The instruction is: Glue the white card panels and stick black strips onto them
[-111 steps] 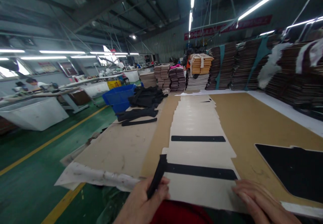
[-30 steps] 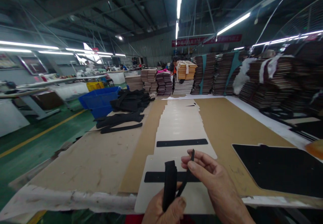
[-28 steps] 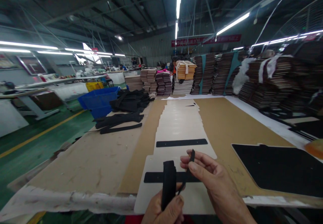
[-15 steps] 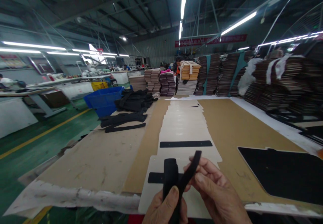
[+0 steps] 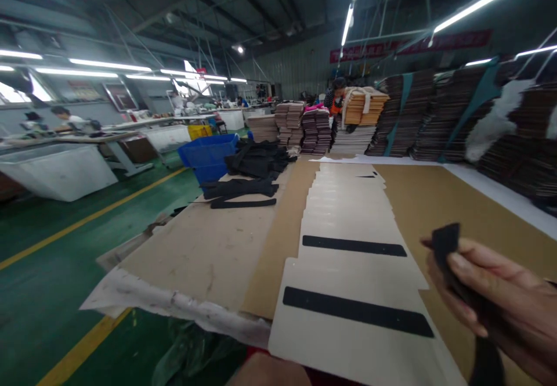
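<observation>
My right hand (image 5: 500, 293) is at the right, over the brown table covering, its fingers closed on a black strip (image 5: 446, 244). One end of the strip sticks up past the fingertips and the rest curves down below the hand. Only a blurred bit of my left hand (image 5: 270, 371) shows at the bottom edge; its fingers are hidden. In front of me lies a pale board (image 5: 300, 328) with a black strip (image 5: 357, 310) flat across it. Just beyond is another pale board (image 5: 361, 270), and a further black strip (image 5: 354, 245) lies across that row of overlapping boards.
Loose black strips (image 5: 256, 162) lie in a pile at the table's left side, by blue bins (image 5: 209, 154). Stacks of sheets (image 5: 315, 130) line the far edge. The brown covering (image 5: 418, 194) extends right of the boards. People work at tables (image 5: 65, 139) far left.
The view has turned left. My right hand has moved right with a black strip, away from my left hand, which has dropped to the bottom edge. The near board's strip is now fully uncovered.
</observation>
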Action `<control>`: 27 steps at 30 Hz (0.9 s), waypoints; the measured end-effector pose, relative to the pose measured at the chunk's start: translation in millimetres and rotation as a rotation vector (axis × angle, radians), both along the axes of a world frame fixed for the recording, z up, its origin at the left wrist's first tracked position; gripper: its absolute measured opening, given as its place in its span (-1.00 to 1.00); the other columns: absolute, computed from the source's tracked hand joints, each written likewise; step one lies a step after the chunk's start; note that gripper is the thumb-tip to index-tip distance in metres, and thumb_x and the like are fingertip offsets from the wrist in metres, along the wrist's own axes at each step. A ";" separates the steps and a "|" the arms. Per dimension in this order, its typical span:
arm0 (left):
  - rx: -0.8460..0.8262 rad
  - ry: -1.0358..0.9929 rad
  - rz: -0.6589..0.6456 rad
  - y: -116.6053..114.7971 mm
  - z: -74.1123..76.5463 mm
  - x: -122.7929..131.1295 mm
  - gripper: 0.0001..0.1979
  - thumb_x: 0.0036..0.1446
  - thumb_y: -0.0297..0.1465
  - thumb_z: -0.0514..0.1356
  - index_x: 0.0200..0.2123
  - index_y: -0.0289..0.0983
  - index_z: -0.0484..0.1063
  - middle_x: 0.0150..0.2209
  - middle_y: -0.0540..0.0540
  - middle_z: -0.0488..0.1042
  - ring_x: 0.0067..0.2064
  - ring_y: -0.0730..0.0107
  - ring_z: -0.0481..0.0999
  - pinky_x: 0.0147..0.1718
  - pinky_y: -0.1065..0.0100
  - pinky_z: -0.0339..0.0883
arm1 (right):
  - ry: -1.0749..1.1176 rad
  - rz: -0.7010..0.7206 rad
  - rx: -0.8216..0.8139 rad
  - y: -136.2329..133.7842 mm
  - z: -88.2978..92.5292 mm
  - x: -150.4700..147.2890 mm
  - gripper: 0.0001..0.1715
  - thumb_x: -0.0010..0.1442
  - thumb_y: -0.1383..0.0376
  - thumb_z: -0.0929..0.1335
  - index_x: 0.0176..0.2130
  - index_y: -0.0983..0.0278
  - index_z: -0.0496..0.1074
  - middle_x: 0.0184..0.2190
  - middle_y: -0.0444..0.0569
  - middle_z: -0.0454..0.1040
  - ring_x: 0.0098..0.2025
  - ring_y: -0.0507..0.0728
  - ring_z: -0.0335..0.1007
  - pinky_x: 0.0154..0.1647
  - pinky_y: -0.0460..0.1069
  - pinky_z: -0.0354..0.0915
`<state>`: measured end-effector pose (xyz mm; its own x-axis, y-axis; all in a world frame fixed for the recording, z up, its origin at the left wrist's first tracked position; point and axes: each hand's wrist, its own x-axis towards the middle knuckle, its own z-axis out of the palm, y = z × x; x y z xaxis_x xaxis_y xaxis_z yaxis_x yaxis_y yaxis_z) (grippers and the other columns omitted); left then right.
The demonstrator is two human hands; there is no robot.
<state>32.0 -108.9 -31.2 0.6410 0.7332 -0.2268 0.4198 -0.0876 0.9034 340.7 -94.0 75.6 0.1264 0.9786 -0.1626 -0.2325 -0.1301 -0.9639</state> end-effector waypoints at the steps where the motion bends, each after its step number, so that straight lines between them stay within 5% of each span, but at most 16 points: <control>1: 0.070 0.021 0.017 3.3 1.4 -8.0 -0.77 0.03 -0.17 0.26 -0.48 -0.21 0.46 -0.46 0.01 0.38 -0.33 0.35 0.38 -0.32 0.37 0.31 | -0.094 0.099 -0.068 5.1 -0.2 1.9 -0.51 -0.08 0.05 0.55 -0.18 0.18 0.48 -0.49 -0.13 0.40 -0.57 -0.02 0.20 -0.64 -0.17 0.25; 3: 0.312 0.111 0.044 10.3 10.4 -19.1 -0.92 -0.02 -0.34 0.24 -0.39 -0.20 0.47 -0.33 -0.03 0.42 -0.25 0.28 0.37 -0.25 0.29 0.32 | -0.242 0.303 -0.182 17.9 -3.0 -3.1 -0.51 -0.05 -0.01 0.53 -0.20 0.19 0.49 -0.37 -0.08 0.49 -0.45 0.03 0.32 -0.48 -0.12 0.34; 7: 0.814 0.363 0.086 28.5 28.5 -17.5 -0.46 -0.17 -0.63 0.10 -0.05 -0.19 0.39 -0.07 -0.10 0.41 -0.08 0.17 0.34 -0.14 0.16 0.38 | -0.483 0.530 -0.189 49.3 -13.0 -33.8 -0.56 0.05 -0.09 0.42 -0.26 0.20 0.50 -0.45 -0.13 0.43 -0.48 -0.01 0.21 -0.50 -0.14 0.20; 11: 0.796 0.444 0.045 43.2 22.5 -5.2 -0.40 -0.14 -0.60 0.10 0.07 -0.26 0.31 0.04 -0.12 0.37 -0.01 0.13 0.30 -0.01 0.08 0.39 | -0.640 0.612 -0.184 78.5 -24.2 -69.1 -0.71 0.11 0.04 0.37 -0.29 0.18 0.46 -0.58 -0.24 0.21 -0.59 -0.05 -0.04 -0.62 -0.13 -0.09; 21: 0.932 0.342 0.107 46.7 -13.3 -7.9 -0.67 0.09 -0.43 0.18 -0.03 -0.28 0.38 -0.08 -0.07 0.46 -0.16 0.21 0.39 -0.18 0.22 0.44 | -0.786 0.741 -0.031 117.7 -66.3 -118.1 -0.91 0.11 0.29 0.32 -0.37 0.25 0.42 -0.56 -0.22 0.29 -0.49 -0.01 0.13 -0.46 -0.08 0.04; 27: 1.021 0.323 0.170 48.6 -15.5 -6.6 -0.74 0.08 -0.43 0.15 -0.11 -0.27 0.41 -0.21 -0.06 0.47 -0.26 0.23 0.40 -0.34 0.23 0.42 | -0.904 0.765 0.006 122.7 -72.2 -126.1 -0.92 0.12 0.34 0.32 -0.38 0.25 0.44 -0.53 -0.21 0.37 -0.44 0.00 0.22 -0.40 -0.07 0.09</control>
